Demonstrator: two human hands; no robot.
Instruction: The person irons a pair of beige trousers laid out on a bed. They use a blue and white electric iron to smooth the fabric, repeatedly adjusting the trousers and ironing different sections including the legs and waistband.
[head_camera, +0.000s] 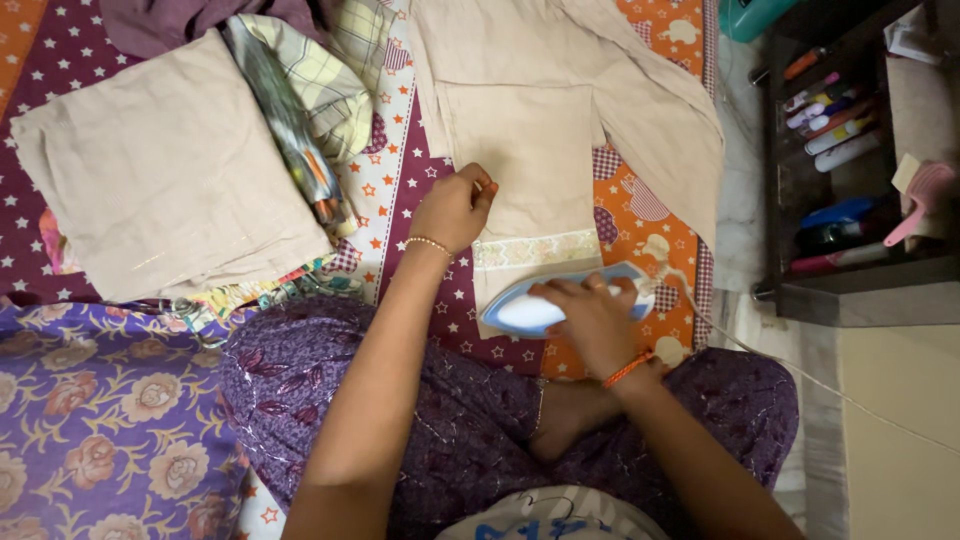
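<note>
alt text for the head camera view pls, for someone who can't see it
Seen from above, a seated person's right hand grips a blue and white iron on the hem of a beige garment, while the left hand holds the cloth flat. A folded beige cloth lies to the left on a patterned sheet.

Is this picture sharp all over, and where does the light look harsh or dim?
Head view: light is soft and even, with no glare on the beige garment or the iron; the right hand on the iron and the left hand on the cloth look reasonably crisp; the dark shelf at right sits in shade; the edges bend slightly, as with a wide lens.
</note>
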